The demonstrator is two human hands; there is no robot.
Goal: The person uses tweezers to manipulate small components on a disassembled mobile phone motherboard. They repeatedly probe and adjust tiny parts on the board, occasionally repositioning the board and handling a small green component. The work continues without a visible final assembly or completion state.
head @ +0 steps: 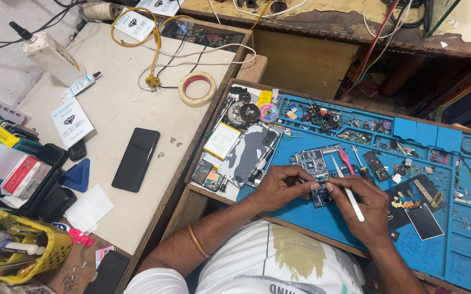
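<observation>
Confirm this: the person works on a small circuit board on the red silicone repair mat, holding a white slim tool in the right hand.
Not quite. The silicone repair mat is blue, not red, as the head view shows. The rest holds: the small circuit board lies on it, and the right hand holds the white slim tool.

Table: pale top (115, 103), wooden edge
Bench behind: worn, chipped wood (355, 30)
Light: bright, even daylight

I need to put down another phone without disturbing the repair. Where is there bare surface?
Bare tabletop lies between the tape roll and the black phone. The blue mat is crowded around both hands, left hand and right hand, on the circuit board; the yellow basket corner is cluttered.
</observation>
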